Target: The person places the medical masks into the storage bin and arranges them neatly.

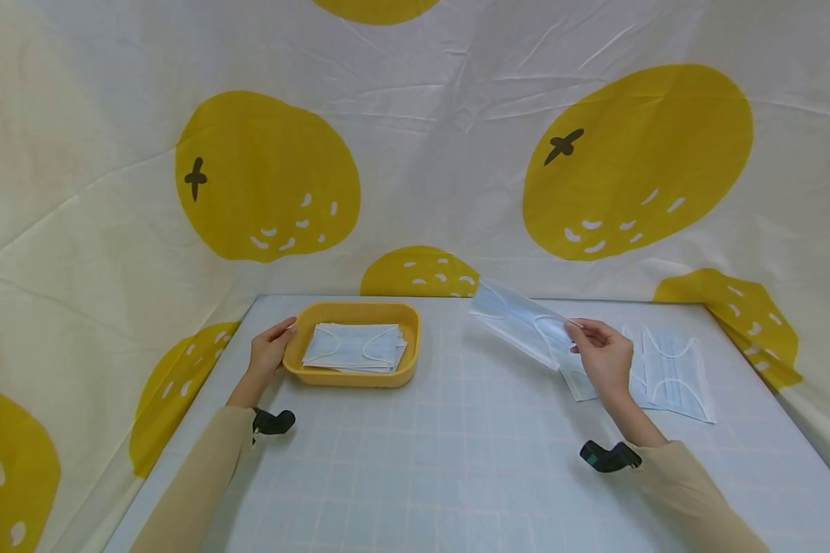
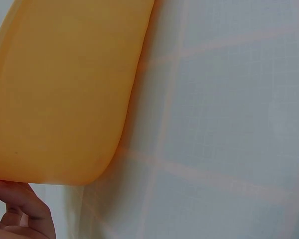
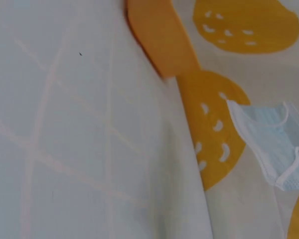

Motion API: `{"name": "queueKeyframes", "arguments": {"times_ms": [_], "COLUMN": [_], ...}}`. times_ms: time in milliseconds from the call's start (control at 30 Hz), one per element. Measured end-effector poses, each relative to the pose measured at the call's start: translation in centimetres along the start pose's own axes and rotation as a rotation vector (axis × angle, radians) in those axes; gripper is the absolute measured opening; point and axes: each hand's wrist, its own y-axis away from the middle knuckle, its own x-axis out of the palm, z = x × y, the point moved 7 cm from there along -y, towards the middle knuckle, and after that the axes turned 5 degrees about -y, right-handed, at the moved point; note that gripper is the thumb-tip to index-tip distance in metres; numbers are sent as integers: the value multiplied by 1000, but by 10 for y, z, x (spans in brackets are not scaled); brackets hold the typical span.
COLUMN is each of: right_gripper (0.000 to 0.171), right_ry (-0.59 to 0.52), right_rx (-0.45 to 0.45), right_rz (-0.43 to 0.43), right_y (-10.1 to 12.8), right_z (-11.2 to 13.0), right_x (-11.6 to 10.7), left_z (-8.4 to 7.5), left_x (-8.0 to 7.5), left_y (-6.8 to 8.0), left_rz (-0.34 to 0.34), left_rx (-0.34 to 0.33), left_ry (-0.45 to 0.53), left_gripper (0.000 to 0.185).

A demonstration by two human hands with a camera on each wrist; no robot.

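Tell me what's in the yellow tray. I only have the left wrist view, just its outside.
Observer: A stack of light blue face masks lies inside the tray.
Operator: Right hand?
Observer: The right hand pinches one held mask by its edge, above the table.
Operator: Any masks outside the tray besides that one?
Observer: Yes, loose masks lie on the table at the right, partly hidden by that hand in the head view.
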Motion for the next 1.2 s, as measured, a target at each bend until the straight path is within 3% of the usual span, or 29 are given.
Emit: {"name": "queueKeyframes", "arguments": {"times_ms": [67, 167, 300, 600, 767, 833, 1200], "right_gripper": [25, 26, 25, 24, 23, 22, 22], "right_ry": [-19, 98, 115, -95, -20, 43, -45], "right_rx": [-6, -26, -35, 1, 25, 56, 148], "right_rz": [7, -20, -9, 67, 78, 84, 153], "right_y": [2, 1, 4, 28, 36, 39, 48], "right_z": [0, -17, -16, 65, 91, 98, 104], "right_x": [7, 13, 22, 51, 67, 74, 102], "left_z": [0, 0, -1, -3, -4, -4, -1], "left_x": [0, -1, 0, 1, 0, 0, 1], "left_y": [0, 1, 1, 3, 3, 3, 1], "left_rz": [1, 4, 6, 12, 15, 10, 2], "left_rx": [3, 10, 15, 36, 37, 32, 6], "left_ry": [-2, -9, -7, -8, 0, 4, 8], "left_gripper": [48, 48, 48, 48, 49, 49, 47]}}
